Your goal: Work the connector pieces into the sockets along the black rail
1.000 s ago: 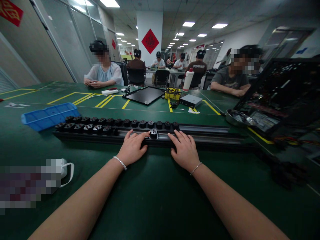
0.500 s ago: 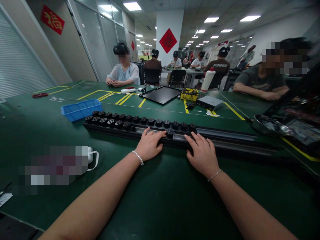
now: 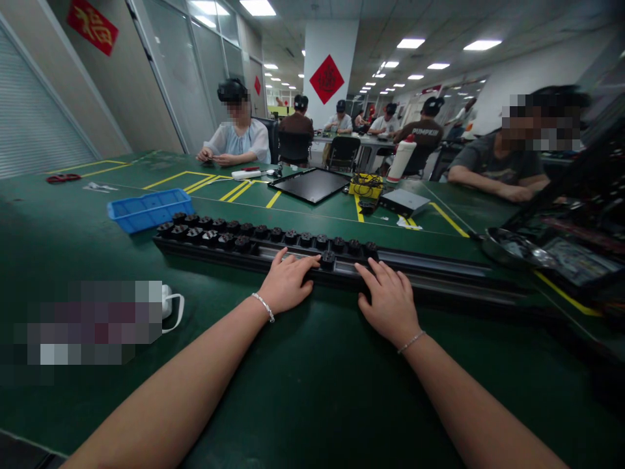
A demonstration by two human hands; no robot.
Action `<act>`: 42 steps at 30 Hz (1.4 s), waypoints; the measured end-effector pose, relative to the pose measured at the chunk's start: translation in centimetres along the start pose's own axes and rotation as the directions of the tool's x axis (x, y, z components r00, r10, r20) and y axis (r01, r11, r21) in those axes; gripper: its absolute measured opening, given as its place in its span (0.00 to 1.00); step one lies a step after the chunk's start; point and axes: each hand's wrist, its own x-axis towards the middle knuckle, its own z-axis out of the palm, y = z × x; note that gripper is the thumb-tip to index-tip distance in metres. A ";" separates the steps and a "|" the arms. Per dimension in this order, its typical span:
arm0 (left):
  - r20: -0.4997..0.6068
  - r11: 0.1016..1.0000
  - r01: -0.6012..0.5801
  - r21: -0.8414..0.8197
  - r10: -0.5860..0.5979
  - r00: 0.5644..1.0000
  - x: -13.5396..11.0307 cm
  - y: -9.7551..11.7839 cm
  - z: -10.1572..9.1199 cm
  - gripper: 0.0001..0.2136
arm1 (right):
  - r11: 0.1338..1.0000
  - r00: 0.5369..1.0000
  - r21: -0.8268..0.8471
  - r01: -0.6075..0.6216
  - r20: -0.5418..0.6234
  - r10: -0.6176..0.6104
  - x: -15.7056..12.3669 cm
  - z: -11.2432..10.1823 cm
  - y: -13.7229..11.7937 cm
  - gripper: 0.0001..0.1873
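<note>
Two long black track rails lie side by side across the table; the front rail (image 3: 459, 288) is nearest me. Round-topped black socket modules (image 3: 209, 236) crowd its left end. Apart from them, a single socket module (image 3: 327, 258) sits in the front rail between my hands. The index fingertip of my left hand (image 3: 286, 283) reaches that module's left side, its other fingers spread over the rail. My right hand (image 3: 390, 303) lies open on the rail to the right of the module, with a gap between them. On the back rail (image 3: 434, 262), more modules line the left and middle.
A blue plastic tray (image 3: 149, 212) stands beyond the rails' left end. Further back are a flat black panel (image 3: 310, 185), a yellow box of cables (image 3: 366, 185) and a grey metal box (image 3: 404, 202). A metal bowl (image 3: 508, 249) is at right. Co-workers sit across the table.
The view has shifted slightly, so the table's contents appear a little further left. My hands keep about the same places beside the single module.
</note>
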 end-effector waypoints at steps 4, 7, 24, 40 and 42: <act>-0.003 1.000 -0.005 0.000 0.005 1.000 0.0 0.0 0.0 0.17 | 1.000 1.000 -0.003 -0.011 0.017 0.011 0.0 -0.1 -0.2 0.27; -0.011 1.000 -0.010 0.008 0.010 1.000 0.0 0.1 0.0 0.16 | 1.000 1.000 -0.004 -0.018 0.023 0.018 0.0 -0.2 -0.2 0.28; -0.027 0.999 -0.018 0.036 0.019 0.999 -0.1 0.0 0.2 0.14 | 1.000 1.000 0.001 -0.015 0.021 0.015 0.0 -0.3 -0.3 0.28; -0.017 0.999 -0.015 0.038 0.016 1.000 0.0 0.0 0.2 0.15 | 1.000 0.999 0.011 -0.022 0.033 0.022 0.0 -0.2 -0.3 0.29; -0.018 0.999 -0.014 0.042 0.015 1.000 0.0 0.0 0.2 0.16 | 1.000 0.999 0.014 -0.024 0.038 0.024 0.0 -0.3 -0.3 0.29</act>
